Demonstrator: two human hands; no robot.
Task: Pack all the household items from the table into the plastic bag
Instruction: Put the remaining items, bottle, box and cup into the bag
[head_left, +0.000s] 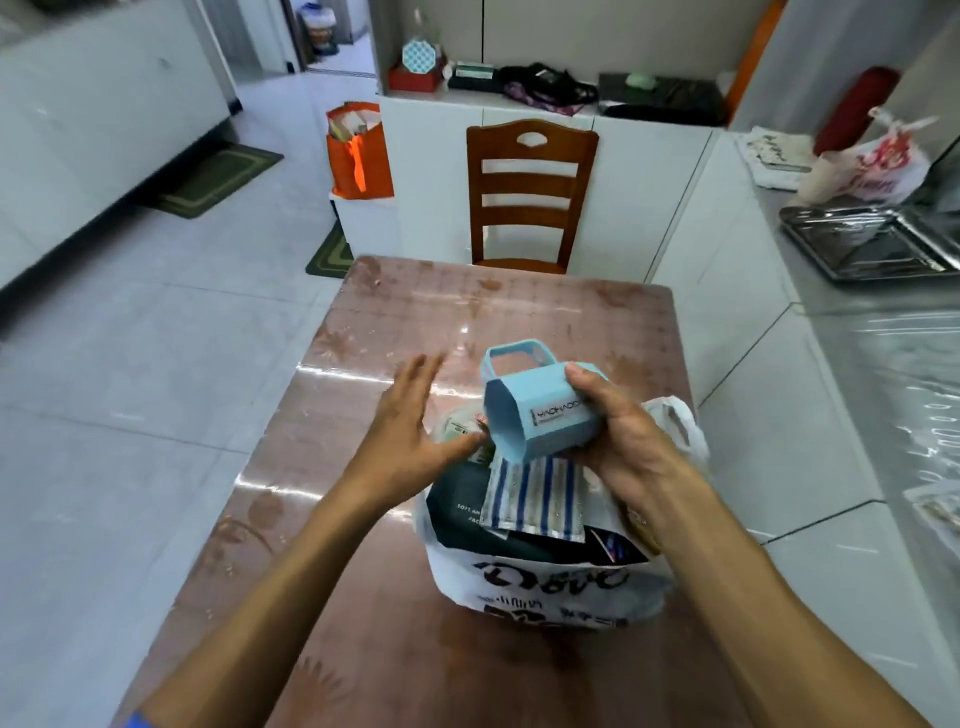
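Observation:
A white plastic bag (545, 592) with black print stands on the reddish table (395, 322), its mouth open upward. Inside it show a blue-and-white striped cloth (535, 493), a dark green pack (462, 512) and a pale round packet (457, 423). My right hand (618, 431) grips a light blue octagonal cup (540, 410) with a square handle, tilted on its side just above the bag's mouth. My left hand (410, 421) hovers with straight, spread fingers at the bag's left rim, its thumb close to the cup's base.
A wooden chair (527, 192) stands at the table's far end. White cabinets with clutter on top lie behind it, an orange bag (361, 153) to their left. A steel counter with a metal tray (872, 249) runs along the right. Tiled floor lies to the left.

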